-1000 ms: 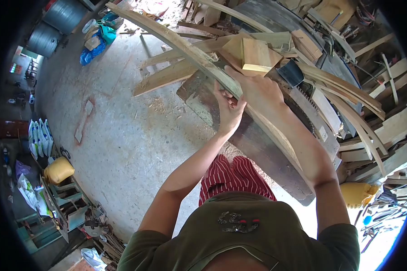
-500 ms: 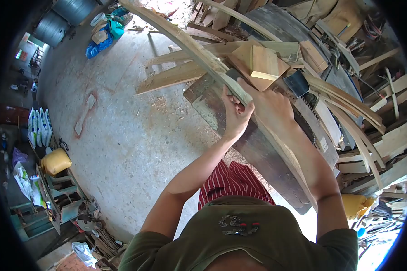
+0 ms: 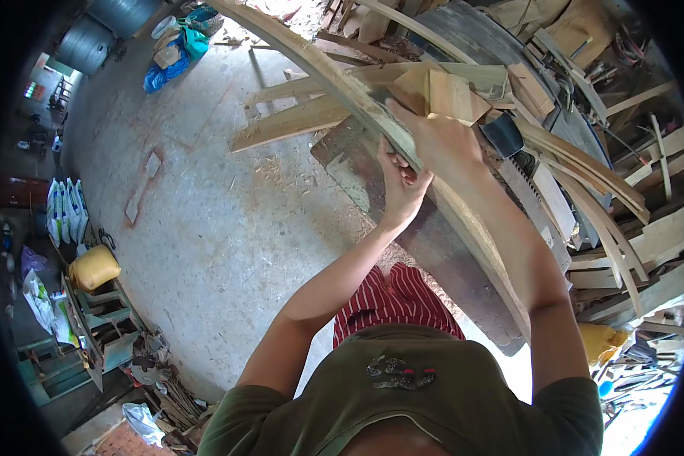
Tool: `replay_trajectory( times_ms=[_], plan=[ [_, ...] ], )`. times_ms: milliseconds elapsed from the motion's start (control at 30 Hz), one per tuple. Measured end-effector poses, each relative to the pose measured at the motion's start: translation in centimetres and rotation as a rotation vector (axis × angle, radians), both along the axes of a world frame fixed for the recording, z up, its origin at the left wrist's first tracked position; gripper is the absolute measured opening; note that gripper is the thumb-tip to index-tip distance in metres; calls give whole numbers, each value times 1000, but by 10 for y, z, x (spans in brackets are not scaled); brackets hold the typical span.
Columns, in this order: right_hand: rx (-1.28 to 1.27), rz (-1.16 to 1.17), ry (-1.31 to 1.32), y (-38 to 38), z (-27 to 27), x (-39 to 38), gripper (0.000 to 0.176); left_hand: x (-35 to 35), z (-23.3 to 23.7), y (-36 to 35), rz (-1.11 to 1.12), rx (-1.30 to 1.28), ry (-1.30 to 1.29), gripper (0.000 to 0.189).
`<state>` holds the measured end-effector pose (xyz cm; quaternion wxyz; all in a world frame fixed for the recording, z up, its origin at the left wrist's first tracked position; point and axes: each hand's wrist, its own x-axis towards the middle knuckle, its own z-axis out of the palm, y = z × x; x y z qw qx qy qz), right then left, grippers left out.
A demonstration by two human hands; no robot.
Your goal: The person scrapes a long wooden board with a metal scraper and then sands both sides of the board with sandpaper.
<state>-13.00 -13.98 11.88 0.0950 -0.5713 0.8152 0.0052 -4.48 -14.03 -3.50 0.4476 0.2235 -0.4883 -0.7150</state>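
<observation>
A long curved wooden plank [image 3: 319, 67] runs diagonally from the upper left, under my hands, and down toward my right forearm. My left hand [image 3: 404, 190] is closed on its near edge, with the fingers curled beneath the wood. On the plank's upper face, just beyond the left hand, lies my right hand [image 3: 442, 146], back upward and index finger pointing forward. Its other fingers are folded out of sight, and I cannot tell what they hold. Beneath the plank is a dark, worn bench top [image 3: 452, 262].
Wooden blocks [image 3: 448, 97] are piled just beyond my right hand. A toothed blade [image 3: 530, 178] and a black cup-shaped piece [image 3: 501, 135] are at the right, among stacked curved strips [image 3: 585, 175]. Boards [image 3: 292, 121] jut out over the concrete floor [image 3: 228, 205]. A yellow jerrycan [image 3: 93, 267] stands at left.
My right hand has slid forward and left along the plank. The dark block edge at its fingertips no longer shows clearly. My left hand keeps its grip with barely any shift.
</observation>
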Motion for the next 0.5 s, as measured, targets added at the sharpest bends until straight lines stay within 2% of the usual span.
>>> replay_trajectory(
  times_ms=[100,233,300,500],
  plan=[
    [-12,-8,19,-19,-1,1,62,2,-1,-1,-14,38,-37,106],
    [6,-3,1,13,3,4,64,3,-6,-3,-27,-13,-47,101],
    [-100,20,65,23,-7,3,64,1,-5,0,-8,-25,-13,100],
    [-94,3,-29,-35,-11,-4,67,1,-6,-2,-10,19,-83,108]
  ],
)
